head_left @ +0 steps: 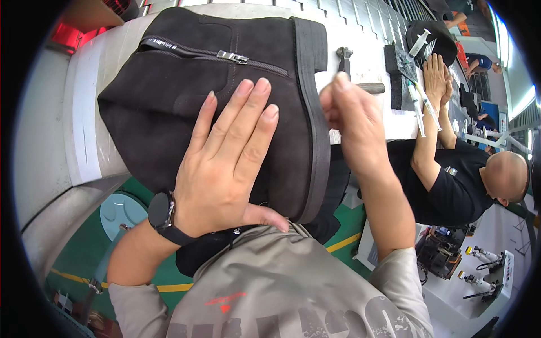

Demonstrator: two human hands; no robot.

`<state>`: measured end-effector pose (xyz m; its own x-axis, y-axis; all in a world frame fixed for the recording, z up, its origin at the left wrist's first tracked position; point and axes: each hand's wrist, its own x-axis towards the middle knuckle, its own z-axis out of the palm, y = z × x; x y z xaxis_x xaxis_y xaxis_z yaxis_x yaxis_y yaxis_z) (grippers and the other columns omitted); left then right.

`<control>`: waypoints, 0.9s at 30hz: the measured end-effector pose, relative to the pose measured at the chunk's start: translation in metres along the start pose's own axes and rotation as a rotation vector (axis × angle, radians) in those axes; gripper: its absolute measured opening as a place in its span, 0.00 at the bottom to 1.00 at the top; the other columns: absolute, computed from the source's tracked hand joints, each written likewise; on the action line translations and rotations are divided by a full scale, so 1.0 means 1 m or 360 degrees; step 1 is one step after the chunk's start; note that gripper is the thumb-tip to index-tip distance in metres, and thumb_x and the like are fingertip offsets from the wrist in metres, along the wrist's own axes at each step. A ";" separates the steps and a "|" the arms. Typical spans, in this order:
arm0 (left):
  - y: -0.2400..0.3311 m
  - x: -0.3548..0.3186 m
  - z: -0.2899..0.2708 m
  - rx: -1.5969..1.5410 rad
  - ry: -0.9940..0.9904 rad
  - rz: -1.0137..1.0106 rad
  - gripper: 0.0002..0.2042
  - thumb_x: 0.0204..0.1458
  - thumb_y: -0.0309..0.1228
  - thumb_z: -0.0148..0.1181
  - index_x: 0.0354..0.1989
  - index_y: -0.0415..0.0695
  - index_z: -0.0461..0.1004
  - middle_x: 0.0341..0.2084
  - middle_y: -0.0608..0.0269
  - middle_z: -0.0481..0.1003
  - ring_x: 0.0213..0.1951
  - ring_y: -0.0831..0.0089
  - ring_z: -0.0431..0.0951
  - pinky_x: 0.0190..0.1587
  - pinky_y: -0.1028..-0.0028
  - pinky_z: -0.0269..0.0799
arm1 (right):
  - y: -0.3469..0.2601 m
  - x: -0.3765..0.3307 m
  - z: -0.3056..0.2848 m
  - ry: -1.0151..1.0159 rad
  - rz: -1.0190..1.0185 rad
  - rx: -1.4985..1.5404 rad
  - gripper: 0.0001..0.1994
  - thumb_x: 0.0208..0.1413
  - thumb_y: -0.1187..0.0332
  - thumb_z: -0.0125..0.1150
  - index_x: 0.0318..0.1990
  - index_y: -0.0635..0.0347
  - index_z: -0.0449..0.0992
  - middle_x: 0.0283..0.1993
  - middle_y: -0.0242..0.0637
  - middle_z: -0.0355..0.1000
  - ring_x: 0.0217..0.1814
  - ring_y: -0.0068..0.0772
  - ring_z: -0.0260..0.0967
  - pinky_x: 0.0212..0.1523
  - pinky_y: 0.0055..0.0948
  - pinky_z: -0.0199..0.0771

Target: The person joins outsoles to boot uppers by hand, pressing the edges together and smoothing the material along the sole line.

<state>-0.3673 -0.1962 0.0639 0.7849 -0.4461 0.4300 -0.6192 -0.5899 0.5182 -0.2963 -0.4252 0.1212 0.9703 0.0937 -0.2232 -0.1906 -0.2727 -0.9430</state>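
Observation:
A dark suede ankle boot (169,107) lies on its side on the white bench, with its sole (315,141) to the right. A metal zipper (234,57) runs along the boot's side, partly unzipped towards the top. My left hand (222,160) rests on the upper, palm down and fingers stretched out. Beside the sole's edge is my right hand (355,115), fingers curled and thumb on top. What the fingers hold, if anything, is hidden. A hammer-like metal tool (344,56) lies just beyond this hand, and a brown rod-shaped handle (372,88) sticks out at its right.
Several syringes (418,107) lie on and around a dark block (401,73) to the right. A co-worker (451,174) in black works at another dark boot (431,42). A round pale-blue stool (122,214) stands on the green floor at left. Equipment (484,273) sits at lower right.

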 end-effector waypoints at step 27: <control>0.025 -0.016 -0.015 -0.2194 0.0768 -0.1283 0.28 0.73 0.44 0.52 0.69 0.31 0.63 0.67 0.39 0.70 0.70 0.47 0.71 0.75 0.53 0.63 | -0.008 0.078 0.011 0.0139 -0.0292 -0.0403 0.31 0.61 0.50 0.72 0.57 0.72 0.77 0.45 0.51 0.82 0.47 0.36 0.80 0.47 0.34 0.81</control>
<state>-0.3954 -0.1940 0.0813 0.9753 0.0463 -0.2158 0.1531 0.5623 0.8126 -0.2206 -0.4053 0.1088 0.9962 0.0835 -0.0228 0.0210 -0.4893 -0.8719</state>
